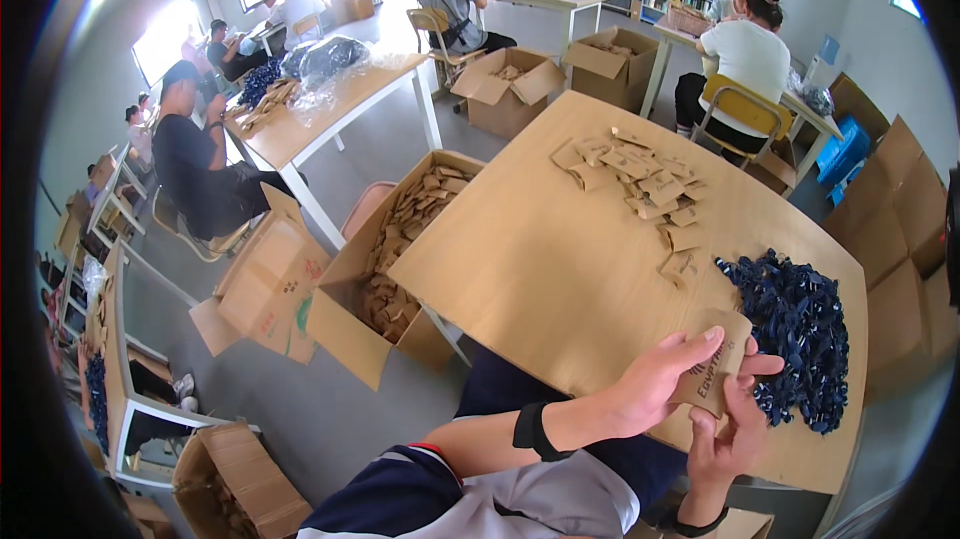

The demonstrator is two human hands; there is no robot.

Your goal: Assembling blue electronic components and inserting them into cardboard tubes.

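Note:
Over the near right part of the wooden table (500, 269), I hold a small brown kraft-paper pillow box (712, 367) with dark print. My left hand (645, 384) grips it from the left, thumb lying along its upper face. My right hand (728, 439) closes on its lower right side with thumb and fingers. Whether anything is inside the box cannot be seen. Just right of my hands lies a heap of small dark-blue pieces (800, 329) with light flecks; their kind is unclear. Farther back on the table, several similar brown boxes (645, 174) lie in a loose pile.
A large open carton (415, 229) full of brown boxes stands against the table's left side. More cartons (510, 84) sit on the floor beyond. Large cardboard sheets (890, 239) lean at the right. Other people (745, 54) sit working at nearby tables.

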